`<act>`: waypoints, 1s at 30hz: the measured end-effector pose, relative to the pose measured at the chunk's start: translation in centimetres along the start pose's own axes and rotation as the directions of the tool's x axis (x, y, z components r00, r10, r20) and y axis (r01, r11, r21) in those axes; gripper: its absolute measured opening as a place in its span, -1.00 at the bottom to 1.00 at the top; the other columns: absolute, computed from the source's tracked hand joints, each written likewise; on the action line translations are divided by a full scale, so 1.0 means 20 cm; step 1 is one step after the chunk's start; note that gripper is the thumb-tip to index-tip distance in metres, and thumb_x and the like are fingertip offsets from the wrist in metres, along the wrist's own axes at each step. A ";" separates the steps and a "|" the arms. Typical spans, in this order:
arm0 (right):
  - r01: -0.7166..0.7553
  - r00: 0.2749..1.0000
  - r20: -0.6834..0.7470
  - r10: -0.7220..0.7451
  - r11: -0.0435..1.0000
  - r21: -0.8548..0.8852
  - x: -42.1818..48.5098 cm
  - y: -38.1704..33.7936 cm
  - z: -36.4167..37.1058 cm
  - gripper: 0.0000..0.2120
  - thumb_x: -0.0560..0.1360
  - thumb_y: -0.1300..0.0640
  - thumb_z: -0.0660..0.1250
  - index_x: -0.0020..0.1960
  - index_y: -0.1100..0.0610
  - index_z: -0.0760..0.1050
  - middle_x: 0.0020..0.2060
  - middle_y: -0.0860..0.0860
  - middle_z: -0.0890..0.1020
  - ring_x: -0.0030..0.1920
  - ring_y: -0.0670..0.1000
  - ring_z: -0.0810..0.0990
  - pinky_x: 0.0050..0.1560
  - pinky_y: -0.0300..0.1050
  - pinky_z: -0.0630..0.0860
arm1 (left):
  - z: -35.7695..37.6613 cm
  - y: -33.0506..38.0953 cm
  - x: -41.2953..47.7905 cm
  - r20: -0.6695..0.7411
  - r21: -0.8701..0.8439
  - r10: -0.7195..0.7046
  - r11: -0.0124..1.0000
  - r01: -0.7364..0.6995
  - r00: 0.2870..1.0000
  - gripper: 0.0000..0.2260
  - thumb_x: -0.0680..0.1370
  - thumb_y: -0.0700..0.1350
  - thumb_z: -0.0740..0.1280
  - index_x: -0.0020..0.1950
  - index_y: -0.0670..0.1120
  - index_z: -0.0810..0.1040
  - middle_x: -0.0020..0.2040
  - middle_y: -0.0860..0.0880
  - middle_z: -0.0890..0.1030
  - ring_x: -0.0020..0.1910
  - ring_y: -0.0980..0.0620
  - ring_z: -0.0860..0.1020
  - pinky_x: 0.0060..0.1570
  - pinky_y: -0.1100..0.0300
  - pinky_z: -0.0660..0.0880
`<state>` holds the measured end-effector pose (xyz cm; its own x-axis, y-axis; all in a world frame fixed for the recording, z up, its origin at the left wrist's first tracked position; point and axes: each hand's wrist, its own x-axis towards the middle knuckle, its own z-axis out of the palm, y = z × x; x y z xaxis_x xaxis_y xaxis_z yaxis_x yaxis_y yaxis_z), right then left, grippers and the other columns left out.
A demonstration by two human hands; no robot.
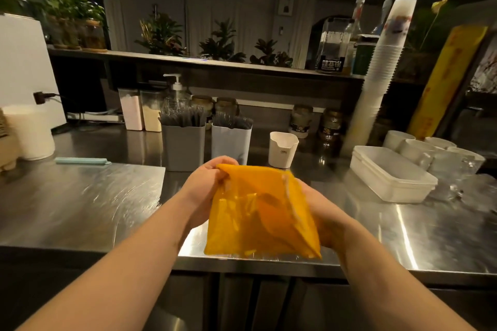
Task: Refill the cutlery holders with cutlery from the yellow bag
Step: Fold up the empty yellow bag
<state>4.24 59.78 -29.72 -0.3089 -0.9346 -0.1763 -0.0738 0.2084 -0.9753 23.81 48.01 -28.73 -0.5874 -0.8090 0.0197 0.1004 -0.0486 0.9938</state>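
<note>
The yellow bag (258, 212) hangs above the front of the steel counter (80, 201), held between both hands. My left hand (207, 185) pinches its top left corner. My right hand (320, 209) grips the bag's right side and is mostly hidden behind the plastic. Behind the bag stand two cutlery holders: a grey one (183, 145) and a paler one (231, 142), both holding dark-handled cutlery. A small white holder (282, 149) to their right looks empty.
A white lidded tub (390, 172) and white mugs (419, 150) sit at the right, with a tall cup stack (376, 75) behind them. A pale blue clip (82, 161) and a white roll (32, 131) lie left. Jars and a pump bottle line the back.
</note>
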 end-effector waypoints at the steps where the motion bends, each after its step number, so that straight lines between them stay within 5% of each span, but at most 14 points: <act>1: 0.045 0.997 -0.057 -0.043 0.998 0.041 -0.03 0.02 0.00 -0.51 0.53 0.13 0.44 0.41 0.00 0.38 0.20 0.10 0.59 0.03 0.11 0.64 -0.05 0.10 0.67 | 0.01 -0.01 0.00 -0.016 -0.008 -0.029 1.000 0.029 0.999 -0.72 0.73 -0.01 0.08 0.13 0.01 0.59 0.06 -0.10 0.67 0.02 -0.12 0.62 -0.06 -0.03 0.63; 4: 0.203 0.934 -0.275 -0.229 0.972 -0.123 -0.02 0.02 0.01 -0.38 0.44 0.12 0.55 0.39 -0.06 0.32 0.23 -0.03 0.52 0.08 -0.03 0.58 -0.06 -0.04 0.64 | 0.01 -0.04 -0.02 0.061 -0.125 -0.239 0.962 0.245 0.969 -0.52 0.62 0.36 0.05 0.28 0.07 0.49 0.22 -0.11 0.64 0.17 -0.22 0.61 0.09 -0.18 0.58; 6: 0.242 0.876 -0.334 -0.348 0.916 -0.320 -0.02 0.03 0.02 -0.34 0.44 0.13 0.56 0.40 -0.08 0.29 0.26 -0.08 0.46 0.20 -0.05 0.48 0.15 0.07 0.57 | 0.00 -0.07 -0.04 0.163 -0.064 -0.341 0.933 0.355 0.926 -0.38 0.44 0.50 0.19 0.31 0.13 0.45 0.23 -0.10 0.65 0.19 -0.24 0.62 0.14 -0.23 0.57; 8: 0.288 0.830 -0.325 -0.454 0.847 -0.448 -0.02 0.05 0.03 -0.37 0.48 0.17 0.52 0.43 -0.05 0.29 0.26 -0.11 0.44 0.22 -0.07 0.41 0.26 0.09 0.50 | 0.02 -0.10 -0.06 0.226 0.028 -0.429 0.900 0.434 0.875 -0.22 0.28 0.43 0.49 0.39 0.12 0.41 0.28 -0.12 0.63 0.22 -0.27 0.61 0.20 -0.30 0.53; 10: 0.284 0.834 -0.306 -0.459 0.833 -0.476 -0.01 0.06 0.02 -0.40 0.50 0.19 0.50 0.41 -0.07 0.29 0.23 -0.15 0.44 0.19 -0.10 0.42 0.20 0.01 0.54 | 0.04 -0.13 -0.06 0.196 0.088 -0.444 0.896 0.435 0.874 -0.22 0.28 0.15 0.63 0.42 0.08 0.38 0.28 -0.13 0.61 0.22 -0.26 0.61 0.23 -0.30 0.53; 13: 0.250 0.893 -0.349 -0.284 0.958 -0.141 -0.01 0.07 -0.04 -0.47 0.46 0.17 0.53 0.34 -0.01 0.37 0.18 -0.08 0.56 0.08 -0.05 0.59 -0.06 -0.13 0.63 | 0.07 -0.18 -0.05 0.106 0.060 -0.468 0.884 0.464 0.877 -0.55 0.50 -0.19 0.51 0.35 -0.11 0.48 0.12 -0.16 0.68 -0.01 -0.14 0.70 -0.04 -0.03 0.68; 15: 0.147 0.930 -0.347 -0.118 0.987 0.058 -0.01 0.09 -0.08 -0.47 0.45 0.13 0.52 0.37 0.06 0.42 0.15 0.03 0.63 0.05 0.09 0.68 -0.06 0.02 0.67 | 0.08 -0.20 -0.06 0.146 0.022 -0.486 0.872 0.489 0.862 -0.72 0.58 -0.26 0.40 0.29 -0.18 0.54 0.01 -0.17 0.72 -0.19 -0.06 0.71 -0.32 0.15 0.63; 19: -0.073 0.985 -0.142 0.095 0.985 0.157 -0.03 0.13 -0.13 -0.50 0.49 0.00 0.46 0.37 0.01 0.41 0.18 0.11 0.63 0.10 0.21 0.68 0.13 0.28 0.61 | 0.08 -0.24 -0.07 0.161 -0.061 -0.439 0.889 0.453 0.884 -0.72 0.62 -0.22 0.35 0.32 -0.03 0.51 0.13 -0.14 0.69 0.03 -0.18 0.70 -0.09 -0.02 0.65; 22: -0.108 0.993 0.054 0.105 0.993 0.041 -0.08 0.13 -0.15 -0.51 0.50 -0.07 0.38 0.39 -0.06 0.36 0.24 0.09 0.60 0.12 0.20 0.67 0.03 0.18 0.66 | 0.05 -0.27 -0.04 0.148 -0.165 -0.379 0.901 0.401 0.914 -0.69 0.64 -0.21 0.31 0.37 0.02 0.49 0.13 -0.15 0.71 0.03 -0.21 0.70 -0.12 -0.05 0.67; 24: -0.055 0.997 0.059 0.055 0.998 -0.006 -0.08 0.13 -0.14 -0.54 0.57 -0.01 0.34 0.43 -0.06 0.33 0.25 0.09 0.58 0.08 0.19 0.68 -0.12 0.07 0.67 | 0.03 -0.27 -0.04 0.148 -0.214 -0.349 0.902 0.374 0.925 -0.71 0.67 -0.18 0.27 0.37 0.05 0.49 0.12 -0.14 0.71 -0.02 -0.20 0.71 -0.23 0.00 0.66; 28: 0.087 0.996 -0.049 -0.077 0.969 0.233 -0.07 0.09 -0.11 -0.62 0.62 0.15 0.30 0.38 -0.13 0.38 0.22 0.09 0.60 -0.09 0.14 0.71 -0.32 -0.06 0.62 | 0.02 -0.24 -0.05 0.263 -0.338 -0.336 0.846 0.413 0.904 -0.71 0.70 -0.03 0.16 0.35 -0.04 0.55 0.16 -0.21 0.69 0.01 -0.22 0.69 -0.13 -0.11 0.68; 30: 0.096 0.995 -0.006 -0.100 0.931 0.353 -0.08 0.09 -0.10 -0.69 0.63 0.19 0.26 0.34 -0.07 0.47 0.17 0.13 0.66 -0.17 0.14 0.70 -0.40 -0.11 0.59 | 0.00 -0.24 -0.05 0.308 -0.406 -0.315 0.810 0.423 0.898 -0.73 0.69 -0.11 0.13 0.29 -0.12 0.55 0.06 -0.22 0.70 -0.12 -0.19 0.70 -0.26 -0.03 0.68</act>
<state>2.72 62.12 -30.87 -0.3058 -0.9490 -0.0767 0.2366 0.0022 -0.9716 23.85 49.05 -33.45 -0.8064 -0.5305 -0.2613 0.1584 -0.6195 0.7689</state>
